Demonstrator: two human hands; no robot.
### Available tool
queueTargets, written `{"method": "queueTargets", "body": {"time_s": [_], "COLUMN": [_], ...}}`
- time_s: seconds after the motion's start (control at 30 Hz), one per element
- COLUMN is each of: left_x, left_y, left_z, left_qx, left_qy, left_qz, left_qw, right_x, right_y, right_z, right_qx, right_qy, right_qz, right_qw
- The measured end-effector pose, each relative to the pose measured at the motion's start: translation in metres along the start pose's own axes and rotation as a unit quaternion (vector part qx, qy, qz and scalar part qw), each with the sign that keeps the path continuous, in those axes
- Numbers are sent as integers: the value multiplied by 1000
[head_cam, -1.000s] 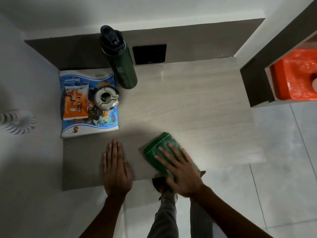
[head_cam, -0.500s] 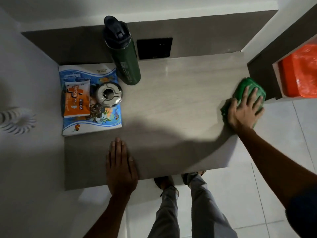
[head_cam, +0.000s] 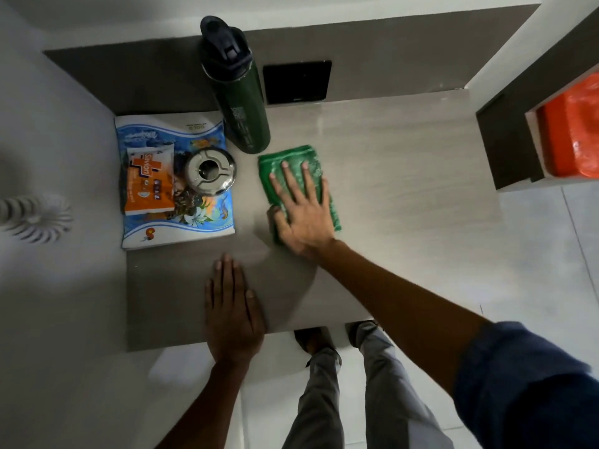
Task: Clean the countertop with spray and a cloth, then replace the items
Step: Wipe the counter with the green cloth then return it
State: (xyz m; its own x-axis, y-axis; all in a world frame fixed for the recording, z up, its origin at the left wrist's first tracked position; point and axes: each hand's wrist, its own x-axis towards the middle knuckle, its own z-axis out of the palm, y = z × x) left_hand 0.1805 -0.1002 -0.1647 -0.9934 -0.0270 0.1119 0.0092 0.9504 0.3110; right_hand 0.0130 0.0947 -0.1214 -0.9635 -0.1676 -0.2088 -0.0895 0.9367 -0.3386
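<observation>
The countertop [head_cam: 405, 196] lies bare to the right of the cloth [head_cam: 293, 160], as far as the dark cabinet [head_cam: 499, 137]. To the left, the bottle [head_cam: 241, 102], ashtray [head_cam: 210, 171] and booklet [head_cam: 162, 228] block the back corner; the bottle seems just beside the cloth.
</observation>
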Motion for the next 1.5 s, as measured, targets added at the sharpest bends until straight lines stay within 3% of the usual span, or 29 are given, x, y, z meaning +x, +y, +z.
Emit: {"method": "queueTargets", "body": {"time_s": [0.3, 0.6, 0.73, 0.93, 1.07, 1.23, 1.27, 1.33, 1.43, 1.5], "left_x": [2, -1, -1, -2, -3, -4, -4, -3, -3, -3], "left_y": [0, -3, -3, -6, -6, -2, -1, 0, 0, 0], "left_z": [-2, -1, 2, 4, 5, 4, 4, 3, 1, 1], "left_qx": [7, 8, 18, 16, 14, 21, 23, 26, 24, 25], "left_qy": [-3, -19, -11, 25, 27, 14, 12, 12, 17, 18], "left_qz": [8, 7, 13, 29, 32, 19, 18, 15, 18, 22], "left_qw": [1000, 1000, 1000, 999, 999, 999, 999, 999, 999, 999], "right_x": [-28, -69, -104, -163, -209, -204, -195, -180, -155, -127], "right_y": [-8, 58, 108, 195, 220, 163, 148, 120, 77, 50], "right_z": [22, 16, 7, -16, -21, -7, -3, 5, 18, 20], "right_qx": [-37, -41, -54, -41, 5, 88, 98, 99, 87, 90], "right_qy": [-26, -42, -18, 70, 113, 172, 173, 145, 62, 38], "right_qz": [-207, -292, -214, 37, 225, 419, 431, 386, 241, 144], "right_qw": [977, 955, 975, 996, 968, 887, 880, 906, 965, 985]}}
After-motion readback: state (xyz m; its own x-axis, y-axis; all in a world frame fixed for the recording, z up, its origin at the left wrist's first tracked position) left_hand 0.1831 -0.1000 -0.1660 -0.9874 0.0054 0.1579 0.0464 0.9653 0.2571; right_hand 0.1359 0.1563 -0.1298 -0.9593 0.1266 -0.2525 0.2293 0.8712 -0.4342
